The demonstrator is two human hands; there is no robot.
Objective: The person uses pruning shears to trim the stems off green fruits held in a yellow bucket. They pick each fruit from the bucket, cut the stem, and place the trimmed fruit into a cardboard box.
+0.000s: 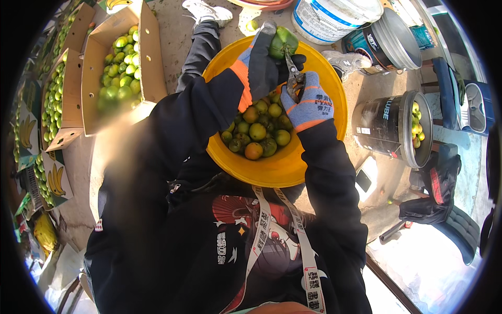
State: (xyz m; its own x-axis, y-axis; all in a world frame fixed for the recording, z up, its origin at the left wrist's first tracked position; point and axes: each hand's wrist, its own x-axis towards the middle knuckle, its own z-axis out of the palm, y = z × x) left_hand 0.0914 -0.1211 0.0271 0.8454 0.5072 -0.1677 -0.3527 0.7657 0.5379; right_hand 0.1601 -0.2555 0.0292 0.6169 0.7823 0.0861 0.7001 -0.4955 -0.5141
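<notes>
My left hand [261,59], in a blue-grey and black work glove with an orange cuff, holds a round green fruit [283,41] above a yellow plastic basin [251,172]. Fruit snips [292,74] are gripped in my right hand [310,102], which wears a matching glove bearing writing. Their tips meet the fruit at its stem end; whether the blades are closed on a stem is too small to tell. Below both hands, several green and orange-tinged round fruits [257,132] lie in the basin, partly hidden by the gloves.
Cardboard boxes [151,59] of green-yellow fruit [123,66] line the left side. A white bucket [329,19] and dark pails [386,39] stand beyond the basin. At right is a black bucket [376,121] with fruit inside; a phone [363,180] lies nearby on something white.
</notes>
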